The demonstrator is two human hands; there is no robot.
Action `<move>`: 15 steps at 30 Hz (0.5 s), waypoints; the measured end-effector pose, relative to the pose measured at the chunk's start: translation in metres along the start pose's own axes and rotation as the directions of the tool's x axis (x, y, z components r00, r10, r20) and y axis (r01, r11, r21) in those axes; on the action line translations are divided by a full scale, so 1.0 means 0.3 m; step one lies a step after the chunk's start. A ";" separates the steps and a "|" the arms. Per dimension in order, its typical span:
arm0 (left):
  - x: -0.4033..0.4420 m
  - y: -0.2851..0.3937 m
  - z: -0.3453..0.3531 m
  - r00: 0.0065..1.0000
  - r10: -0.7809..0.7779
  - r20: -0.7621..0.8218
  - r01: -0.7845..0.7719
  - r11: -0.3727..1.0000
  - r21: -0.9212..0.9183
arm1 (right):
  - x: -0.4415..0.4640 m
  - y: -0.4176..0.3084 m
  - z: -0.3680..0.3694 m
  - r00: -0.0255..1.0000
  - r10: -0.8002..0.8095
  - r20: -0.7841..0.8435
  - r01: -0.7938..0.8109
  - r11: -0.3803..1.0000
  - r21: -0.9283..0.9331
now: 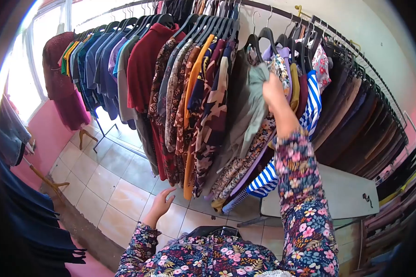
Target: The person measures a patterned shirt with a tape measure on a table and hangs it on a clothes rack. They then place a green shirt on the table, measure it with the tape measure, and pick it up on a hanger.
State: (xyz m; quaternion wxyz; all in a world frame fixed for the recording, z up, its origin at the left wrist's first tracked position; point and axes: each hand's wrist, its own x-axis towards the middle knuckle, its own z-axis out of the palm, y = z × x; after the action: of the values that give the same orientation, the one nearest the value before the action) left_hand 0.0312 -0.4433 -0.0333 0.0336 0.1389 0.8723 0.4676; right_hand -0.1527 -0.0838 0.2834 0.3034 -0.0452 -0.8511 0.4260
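Observation:
My right hand [273,91] is raised to the rack and closed on the upper part of a grey-green garment [252,115], which hangs among other clothes on black hangers. Right beside it hang a floral garment [279,64] and a blue-and-white striped garment [313,99]. Low in front of my body, my left hand [162,204] holds nothing, its fingers apart. It is below the hanging patterned shirts [171,115] and an orange garment [194,87], not visibly touching them.
A long rail [282,10] carries the clothes, with dark trousers [356,111] crowded at the right. Below them stands a pale table [346,191]. At the left are a dressed mannequin [60,69], dark hanging garments [27,212] and a wooden stand [48,180]. The floor is tiled [111,184].

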 end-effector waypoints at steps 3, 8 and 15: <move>0.081 0.154 -0.020 0.986 0.157 -0.048 -0.159 0.987 -0.036 | -0.230 0.116 -0.044 0.977 -0.209 -0.050 0.202 0.973 -0.114; 0.181 0.384 -0.083 0.888 0.443 -0.122 -0.444 0.896 0.018 | -0.667 0.157 -0.261 0.978 -0.109 0.176 0.076 0.980 0.186; 0.288 0.759 -0.031 0.658 0.733 -0.170 -0.664 0.672 0.329 | -1.001 0.278 -0.780 0.893 0.193 0.406 -0.292 0.936 0.198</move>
State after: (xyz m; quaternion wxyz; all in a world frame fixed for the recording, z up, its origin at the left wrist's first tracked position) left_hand -0.0054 -0.3079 0.1659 -0.2941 0.3989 0.7945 0.3509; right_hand 0.2058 0.0314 0.1830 0.0800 -0.0292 -0.8196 0.5665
